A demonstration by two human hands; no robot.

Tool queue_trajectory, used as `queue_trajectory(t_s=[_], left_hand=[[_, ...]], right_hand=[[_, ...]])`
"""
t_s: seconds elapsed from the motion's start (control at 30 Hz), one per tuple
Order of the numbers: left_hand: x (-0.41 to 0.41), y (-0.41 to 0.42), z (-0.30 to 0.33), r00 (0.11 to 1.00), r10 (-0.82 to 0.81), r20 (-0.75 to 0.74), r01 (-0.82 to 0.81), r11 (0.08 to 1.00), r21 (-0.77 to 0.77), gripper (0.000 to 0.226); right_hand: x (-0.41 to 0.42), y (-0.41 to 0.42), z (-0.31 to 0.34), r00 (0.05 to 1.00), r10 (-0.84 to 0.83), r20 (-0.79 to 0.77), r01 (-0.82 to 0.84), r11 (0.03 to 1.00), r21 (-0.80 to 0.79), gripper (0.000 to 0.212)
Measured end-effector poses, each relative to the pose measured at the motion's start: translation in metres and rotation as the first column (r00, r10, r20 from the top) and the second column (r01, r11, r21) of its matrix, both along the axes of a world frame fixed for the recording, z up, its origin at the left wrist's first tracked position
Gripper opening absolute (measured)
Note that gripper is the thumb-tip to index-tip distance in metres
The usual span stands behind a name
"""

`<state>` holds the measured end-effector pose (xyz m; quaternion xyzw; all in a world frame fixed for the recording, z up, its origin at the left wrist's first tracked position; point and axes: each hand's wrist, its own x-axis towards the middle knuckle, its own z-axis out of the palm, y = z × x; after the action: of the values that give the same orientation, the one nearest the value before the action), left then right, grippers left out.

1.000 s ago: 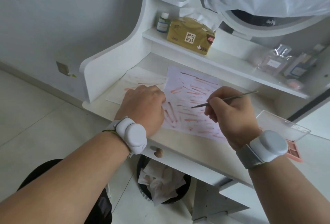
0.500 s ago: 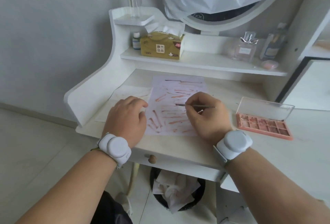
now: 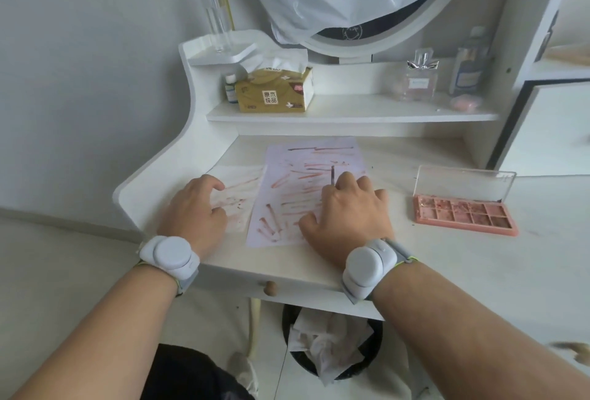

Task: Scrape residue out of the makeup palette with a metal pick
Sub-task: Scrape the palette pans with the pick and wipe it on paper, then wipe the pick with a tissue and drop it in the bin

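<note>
Your right hand lies knuckles-up on the smeared white paper sheet, fingers curled round the thin metal pick; only its dark, slim tip shows, poking out past your knuckles toward the back of the bench. How the fingers pinch the shaft underneath is hidden, so the exact grip is hard to judge. Your left hand rests beside it on a soft, crinkled tissue streaked with reddish-brown marks, its fingers loosely bent and pressing the tissue flat, holding nothing.

The makeup palette sits well apart to the right of your right hand, flat on the smooth white bench. It is a pink rectangular plastic tray with a grid of small square pans, some crusted with crumbly powder, and its clear hinged lid stands upright behind.

On the shelf behind stand a tan tissue box, a glassy perfume bottle and a small dropper bottle. A black bin stuffed with crumpled paper sits under the bench.
</note>
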<state>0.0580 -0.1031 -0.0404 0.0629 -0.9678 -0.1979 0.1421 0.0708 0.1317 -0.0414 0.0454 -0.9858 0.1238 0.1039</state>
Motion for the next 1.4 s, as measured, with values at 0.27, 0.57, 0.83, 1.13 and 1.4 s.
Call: queue_trajectory(t_s=[0.27, 0.57, 0.83, 1.13, 1.4], left_hand=[[-0.022, -0.011, 0.014, 0.968, -0.118, 0.221, 0.136, 0.988, -0.067, 0.034], [-0.011, 0.009, 0.021, 0.995, -0.094, -0.031, 0.099, 0.956, 0.276, 0.016], [0.016, 0.066, 0.048, 0.949, -0.291, -0.12, 0.221, 0.348, 0.911, 0.039], [0.039, 0.095, 0.066, 0.945, -0.259, -0.198, 0.325, 0.704, 0.631, 0.048], [0.079, 0.061, 0.058, 0.811, -0.43, -0.396, 0.578, 0.691, 0.434, 0.022]], right_hand=[[-0.002, 0.002, -0.001, 1.0, -0.015, -0.004, 0.015, 1.0, -0.003, 0.034], [0.0, 0.005, -0.002, 0.989, 0.066, -0.13, -0.082, 0.99, -0.119, 0.041], [0.006, 0.012, 0.007, 0.936, 0.18, -0.302, -0.347, 0.603, -0.718, 0.025], [0.032, 0.018, 0.039, 0.973, 0.206, -0.101, -0.168, 0.34, -0.925, 0.009], [0.073, 0.004, 0.031, 0.974, 0.217, -0.06, -0.167, 0.516, -0.84, 0.011]])
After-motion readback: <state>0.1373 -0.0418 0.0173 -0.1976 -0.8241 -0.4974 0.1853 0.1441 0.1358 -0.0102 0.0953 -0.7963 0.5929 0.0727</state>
